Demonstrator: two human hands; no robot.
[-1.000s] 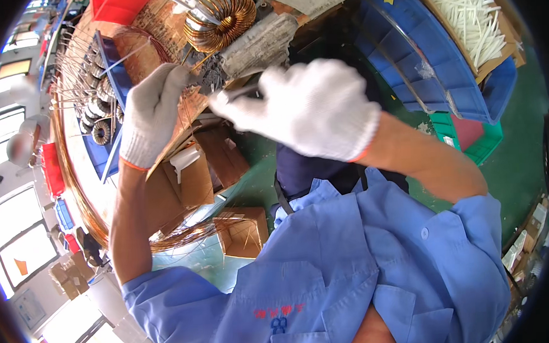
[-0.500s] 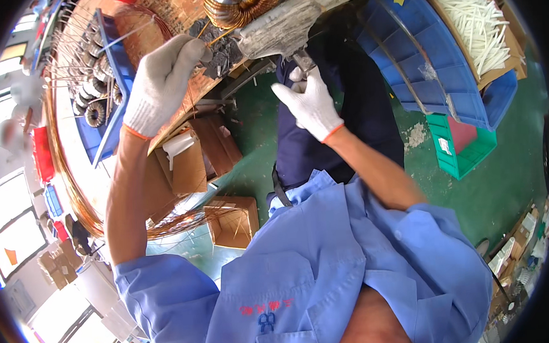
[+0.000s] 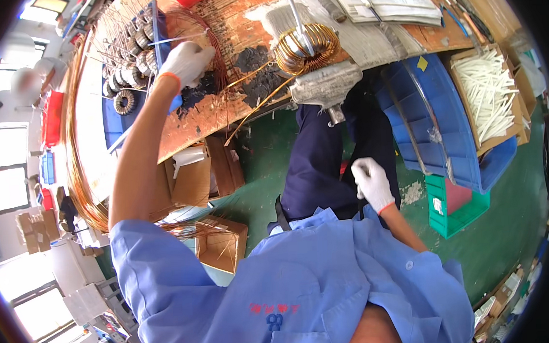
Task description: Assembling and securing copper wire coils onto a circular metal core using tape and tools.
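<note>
My left hand [image 3: 187, 64], in a white glove, is above the bench beside a bundle of thin copper wires [image 3: 221, 51]. Its fingers are bent together, and anything inside them is hidden. A ring coil wound with golden copper wire [image 3: 289, 55] sits on a grey, worn holder [image 3: 327, 83] at the bench edge, a metal rod [image 3: 296, 16] rising from its middle. Two wire ends [image 3: 255, 116] stretch from the coil to the left. My right hand [image 3: 371, 182], also gloved, is loosely closed over my right thigh, apart from the metal stub [image 3: 336, 115] below the holder.
Left on the bench, a blue tray [image 3: 114, 120] holds several wound ring coils. Papers [image 3: 386, 4] and hand tools lie at the back right. To the right are a blue bin [image 3: 428, 119], a carton of white tubes [image 3: 485, 95] and a green crate [image 3: 451, 225]. Cartons stand under the bench.
My left hand has left the coil's wire end and moved toward the wire bundle. My right hand has let go of the metal part under the holder and drawn back to my thigh.
</note>
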